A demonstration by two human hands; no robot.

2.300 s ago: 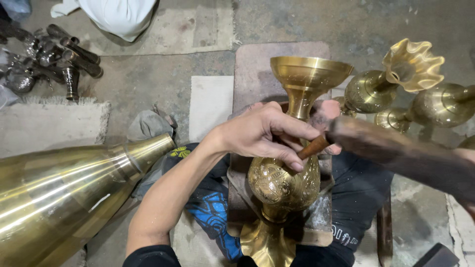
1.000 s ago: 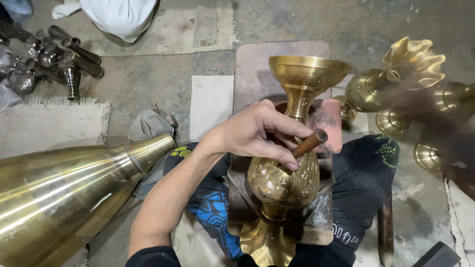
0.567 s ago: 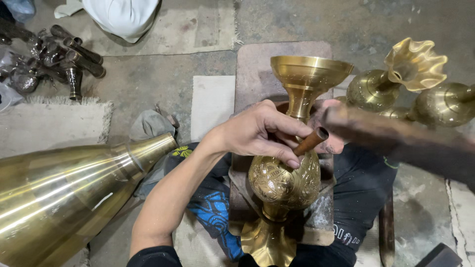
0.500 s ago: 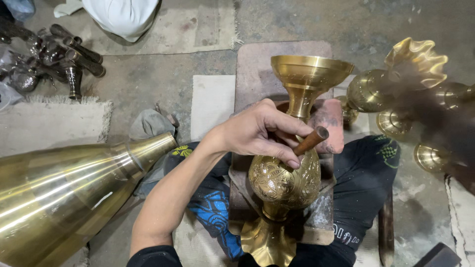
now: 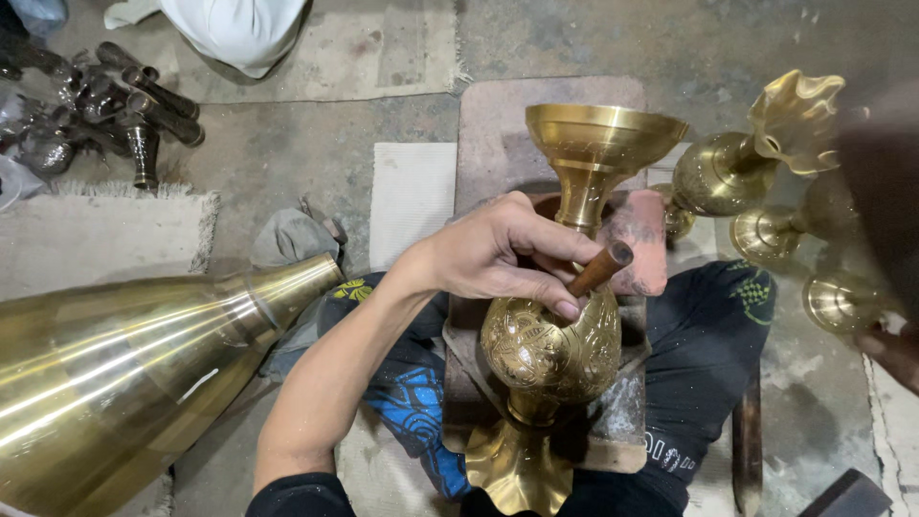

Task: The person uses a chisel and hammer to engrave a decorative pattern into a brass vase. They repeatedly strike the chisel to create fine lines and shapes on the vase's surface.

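Left hand (image 5: 498,258) pins wooden-handled tool (image 5: 598,269) (tip hidden) on brass vase (image 5: 555,325).

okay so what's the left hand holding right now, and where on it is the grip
The left hand holds a short wooden-handled tool, pinched low on its shaft near the working end, and rests on the engraved brass vase. The upper end sticks out free.

Bare concrete floor (image 5: 316,144) lies open at eleven o'clock. The large polished brass cone (image 5: 124,373) blocks eight o'clock; fluted brass vases (image 5: 766,163) crowd two o'clock; dark metal parts (image 5: 124,105) clutter ten o'clock.
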